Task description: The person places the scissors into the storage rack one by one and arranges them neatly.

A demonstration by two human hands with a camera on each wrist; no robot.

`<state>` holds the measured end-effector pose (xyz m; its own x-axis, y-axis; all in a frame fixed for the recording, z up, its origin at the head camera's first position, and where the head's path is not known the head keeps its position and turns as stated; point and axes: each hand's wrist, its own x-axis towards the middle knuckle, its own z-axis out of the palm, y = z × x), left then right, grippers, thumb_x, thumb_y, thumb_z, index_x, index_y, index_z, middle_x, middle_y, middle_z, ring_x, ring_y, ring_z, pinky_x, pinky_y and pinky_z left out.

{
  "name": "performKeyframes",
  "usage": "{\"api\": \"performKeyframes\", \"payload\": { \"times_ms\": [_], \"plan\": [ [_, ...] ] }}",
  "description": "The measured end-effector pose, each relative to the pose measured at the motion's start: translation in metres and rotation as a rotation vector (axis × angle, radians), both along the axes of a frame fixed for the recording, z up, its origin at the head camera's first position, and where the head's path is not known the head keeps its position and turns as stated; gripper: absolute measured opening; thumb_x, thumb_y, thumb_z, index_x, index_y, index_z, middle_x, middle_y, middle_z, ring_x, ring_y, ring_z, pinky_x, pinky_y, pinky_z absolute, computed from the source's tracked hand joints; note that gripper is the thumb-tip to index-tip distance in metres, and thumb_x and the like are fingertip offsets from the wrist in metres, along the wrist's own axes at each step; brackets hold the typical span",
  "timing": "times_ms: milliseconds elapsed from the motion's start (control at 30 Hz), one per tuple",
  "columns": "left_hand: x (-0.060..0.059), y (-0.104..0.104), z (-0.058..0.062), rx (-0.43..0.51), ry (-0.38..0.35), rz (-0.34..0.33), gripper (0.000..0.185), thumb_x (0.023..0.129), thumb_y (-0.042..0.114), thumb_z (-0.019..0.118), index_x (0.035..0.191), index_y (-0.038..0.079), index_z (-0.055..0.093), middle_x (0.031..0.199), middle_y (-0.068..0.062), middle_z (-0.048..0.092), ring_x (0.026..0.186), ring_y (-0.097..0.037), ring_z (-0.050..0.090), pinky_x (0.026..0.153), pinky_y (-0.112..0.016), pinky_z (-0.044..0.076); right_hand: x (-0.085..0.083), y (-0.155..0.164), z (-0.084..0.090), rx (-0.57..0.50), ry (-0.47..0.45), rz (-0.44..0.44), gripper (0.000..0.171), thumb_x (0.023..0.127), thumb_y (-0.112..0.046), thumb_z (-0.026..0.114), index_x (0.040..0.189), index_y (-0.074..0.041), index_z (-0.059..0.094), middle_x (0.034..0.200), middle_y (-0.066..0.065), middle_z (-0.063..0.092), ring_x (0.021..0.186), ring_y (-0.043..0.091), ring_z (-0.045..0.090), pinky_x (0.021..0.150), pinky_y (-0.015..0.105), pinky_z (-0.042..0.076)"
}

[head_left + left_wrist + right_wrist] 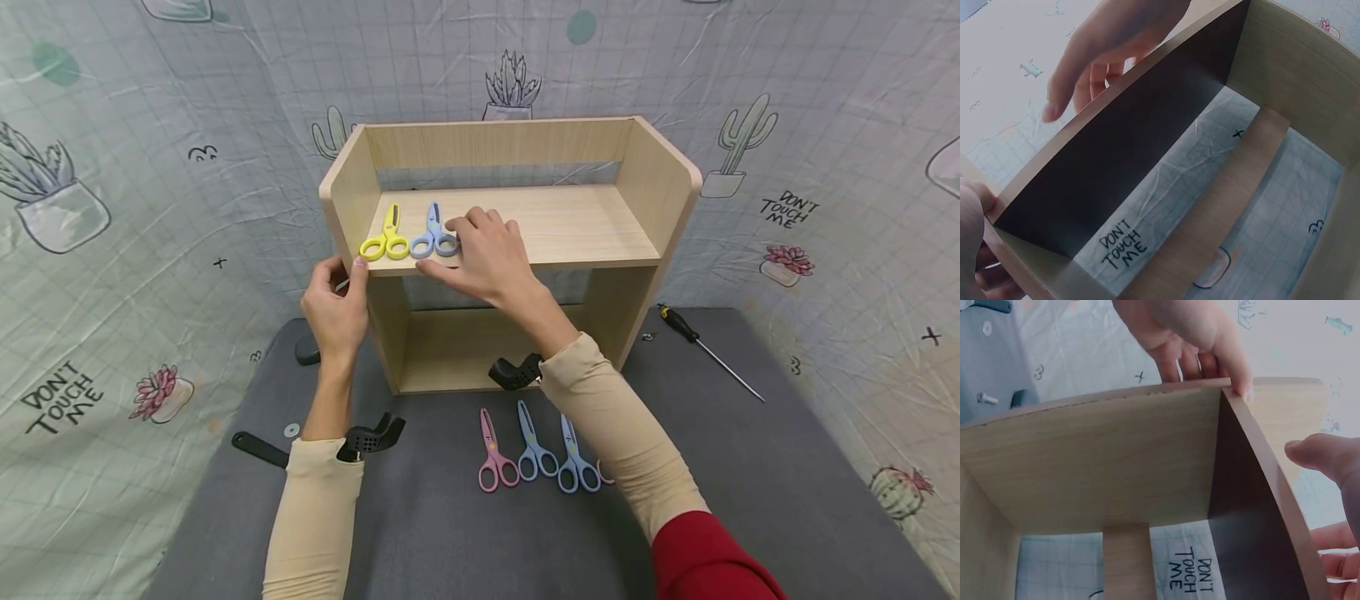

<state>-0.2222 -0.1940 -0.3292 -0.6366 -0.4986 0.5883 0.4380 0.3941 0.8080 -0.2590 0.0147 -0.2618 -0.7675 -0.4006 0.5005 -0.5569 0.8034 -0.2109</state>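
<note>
A small two-tier wooden shelf (570, 221) stands upright. Its left side panel is gripped by my left hand (335, 308), the thumb at the front corner of the upper board and the fingers round the outside. On that board lie yellow safety scissors (386, 242) at the left and blue safety scissors (433, 233) beside them, blades toward the back. Over the board's front edge reaches my right hand (487, 254), fingers loosely bent, thumb and index finger right at the blue scissors' right handle loop. In the right wrist view, the left thumb presses on the shelf corner (1229, 394).
On the dark tabletop (435, 525) before the shelf lie pink scissors (491, 458), two blue pairs (531, 450), and a pink loop partly hidden by my right sleeve. A screwdriver (705, 346) lies at the right. Left are a black handle (258, 448) and a small disc (292, 430).
</note>
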Motion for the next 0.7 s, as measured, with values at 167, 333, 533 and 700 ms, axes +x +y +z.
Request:
{"api": "performKeyframes", "payload": {
  "times_ms": [167, 333, 533, 700],
  "plan": [
    [0.0, 0.001, 0.0, 0.001, 0.0, 0.0, 0.038, 0.094, 0.026, 0.067, 0.117, -0.003, 0.068, 0.108, -0.02, 0.072, 0.101, -0.022, 0.071, 0.091, -0.039, 0.06, 0.01, 0.006, -0.003, -0.017, 0.061, 0.008, 0.07, 0.083, -0.065, 0.065, 0.129, -0.012, 0.065, 0.119, 0.008, 0.063, 0.108, 0.027, 0.055, 0.084, 0.043, 0.043],
    [0.001, 0.001, 0.001, 0.001, -0.002, -0.003, 0.038, 0.094, 0.026, 0.066, 0.117, -0.003, 0.068, 0.108, -0.021, 0.072, 0.101, -0.022, 0.071, 0.091, -0.038, 0.06, 0.022, 0.013, -0.006, -0.073, 0.104, 0.029, 0.068, 0.082, -0.061, 0.07, 0.127, -0.011, 0.065, 0.114, 0.008, 0.062, 0.106, 0.029, 0.055, 0.081, 0.042, 0.043],
    [-0.001, 0.0, 0.0, 0.002, 0.0, 0.001, 0.037, 0.093, 0.026, 0.067, 0.117, -0.003, 0.068, 0.108, -0.02, 0.072, 0.1, -0.021, 0.071, 0.09, -0.036, 0.06, 0.038, 0.02, -0.015, -0.158, 0.183, 0.08, 0.066, 0.081, -0.058, 0.073, 0.123, -0.008, 0.067, 0.106, 0.008, 0.062, 0.098, 0.028, 0.055, 0.078, 0.041, 0.043],
    [-0.001, -0.001, -0.001, 0.001, 0.001, 0.0, 0.038, 0.093, 0.026, 0.067, 0.117, -0.003, 0.068, 0.108, -0.02, 0.072, 0.1, -0.022, 0.071, 0.091, -0.039, 0.06, 0.052, 0.023, -0.023, -0.22, 0.229, 0.125, 0.064, 0.08, -0.054, 0.075, 0.121, -0.005, 0.067, 0.104, 0.009, 0.063, 0.094, 0.027, 0.056, 0.079, 0.04, 0.045]
  ]
}}
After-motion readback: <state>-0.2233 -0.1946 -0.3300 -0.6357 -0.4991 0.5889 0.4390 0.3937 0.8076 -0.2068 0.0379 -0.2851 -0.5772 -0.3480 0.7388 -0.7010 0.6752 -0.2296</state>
